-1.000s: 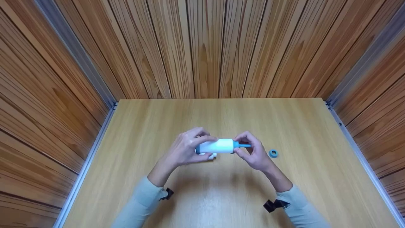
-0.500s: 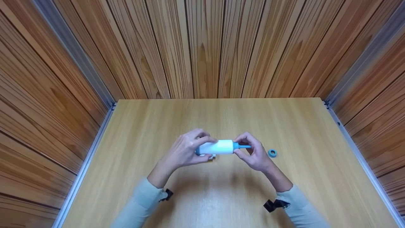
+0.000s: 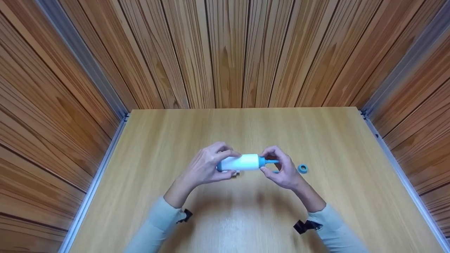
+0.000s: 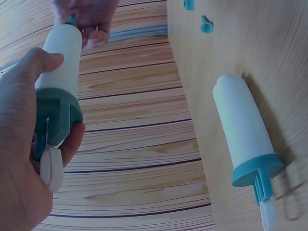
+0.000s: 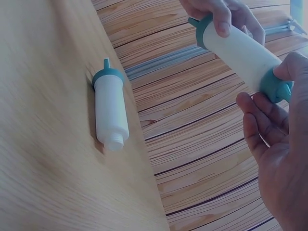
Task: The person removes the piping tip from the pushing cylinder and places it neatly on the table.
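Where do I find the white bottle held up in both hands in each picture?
Head: white bottle, near the centre, slightly low.
Left wrist: white bottle, upper left.
Right wrist: white bottle, upper right.
Shared landmark: the left hand, gripping it in all three views.

Head view: left hand [image 3: 210, 165] and held bottle [image 3: 248, 162] hid nearly all of the second bottle [image 4: 244, 125] from me | right hand [image 3: 285, 172] covered most of a small blue piece [image 4: 207, 24] | bottom edge cut off both sleeves [image 3: 154, 225] | Left wrist view: top edge cropped the blue ring [image 3: 302, 168], right hand masked most of the nozzle [image 3: 270, 161]
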The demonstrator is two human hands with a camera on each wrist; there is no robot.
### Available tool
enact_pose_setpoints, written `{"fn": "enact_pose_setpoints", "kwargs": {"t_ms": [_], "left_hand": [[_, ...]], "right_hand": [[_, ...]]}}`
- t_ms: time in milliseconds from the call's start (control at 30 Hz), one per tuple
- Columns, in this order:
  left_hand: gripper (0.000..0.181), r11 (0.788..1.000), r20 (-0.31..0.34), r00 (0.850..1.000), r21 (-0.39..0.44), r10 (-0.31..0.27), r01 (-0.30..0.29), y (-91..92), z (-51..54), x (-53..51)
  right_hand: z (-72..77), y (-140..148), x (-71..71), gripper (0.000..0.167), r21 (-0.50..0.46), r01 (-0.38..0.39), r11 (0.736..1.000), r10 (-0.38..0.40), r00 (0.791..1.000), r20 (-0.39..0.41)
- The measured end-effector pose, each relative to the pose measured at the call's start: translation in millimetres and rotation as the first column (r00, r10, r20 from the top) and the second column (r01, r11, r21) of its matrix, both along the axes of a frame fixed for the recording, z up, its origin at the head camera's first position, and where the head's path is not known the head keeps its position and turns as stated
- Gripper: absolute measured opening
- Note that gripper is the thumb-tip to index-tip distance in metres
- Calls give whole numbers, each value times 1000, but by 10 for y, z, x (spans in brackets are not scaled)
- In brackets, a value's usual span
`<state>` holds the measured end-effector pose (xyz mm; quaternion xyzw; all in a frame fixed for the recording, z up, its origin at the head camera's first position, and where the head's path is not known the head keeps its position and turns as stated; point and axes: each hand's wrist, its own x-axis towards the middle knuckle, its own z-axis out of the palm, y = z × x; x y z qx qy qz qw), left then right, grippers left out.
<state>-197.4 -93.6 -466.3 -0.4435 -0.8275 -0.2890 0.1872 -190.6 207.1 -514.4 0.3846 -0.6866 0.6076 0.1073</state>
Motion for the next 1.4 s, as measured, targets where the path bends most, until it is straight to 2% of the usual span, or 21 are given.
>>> {"fn": "enact_pose_setpoints", "kwargs": {"t_ms": [200, 333, 500, 733, 1033, 1233, 1400], "left_hand": [[44, 1000, -25, 1000, -16, 4, -5, 2, -4, 6], [44, 1000, -5, 1000, -23, 8, -8, -4, -5, 19], [42, 1000, 7, 1000, -30, 9, -9, -10, 0, 28], [43, 1000, -19, 1000, -22, 18, -18, -2, -1, 28], [42, 999, 8, 1000, -35, 29, -28, 0, -18, 36], [42, 999, 5, 1000, -24, 24, -24, -6, 0, 45], [42, 999, -5, 1000, -21, 24, -24, 1, 6, 46]], "right_hand": [[9, 12, 2, 29, 34, 35, 999, -36, 999, 36], [20, 7, 8, 27, 62, 49, 997, -51, 998, 40], [10, -2, 12, 27, 49, 35, 998, -38, 998, 43], [21, -16, 33, 30, 43, 40, 998, -42, 998, 54], [4, -8, 27, 34, 41, -3, 999, 0, 998, 59], [21, -5, 39, 27, 92, 41, 995, -51, 992, 114], [36, -1, 38, 24, 107, 53, 993, -65, 992, 110]]}}
